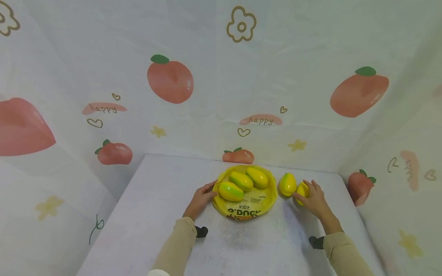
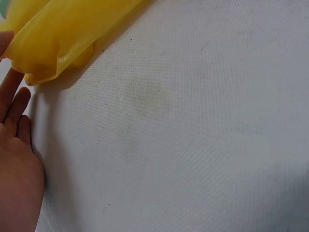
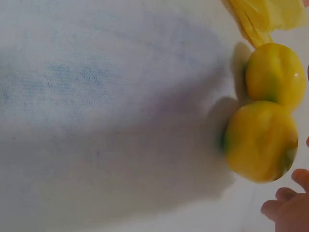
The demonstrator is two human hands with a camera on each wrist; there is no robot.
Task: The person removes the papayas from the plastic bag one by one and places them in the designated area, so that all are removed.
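Note:
A round, low yellow plastic bag (image 1: 255,199) with dark printed lettering stands at the table's back, holding three glossy yellow-green mangoes (image 1: 230,191). My left hand (image 1: 200,201) is at the bag's left edge. In the left wrist view its thumb lies over the yellow plastic (image 2: 72,29) and a finger lies below, pinching the edge. Right of the bag sits another mango (image 1: 287,184), with one more mango (image 1: 302,193) beside it. My right hand (image 1: 313,199) is spread around that outer mango. In the right wrist view its fingertips (image 3: 273,209) stand apart from the fruit.
The white table (image 1: 155,184) backs onto a hanging sheet (image 1: 207,115) printed with peaches, flowers and hearts. This sheet also closes in the left and right sides. Dark bands show at both wrists, below the beige sleeves (image 1: 176,241).

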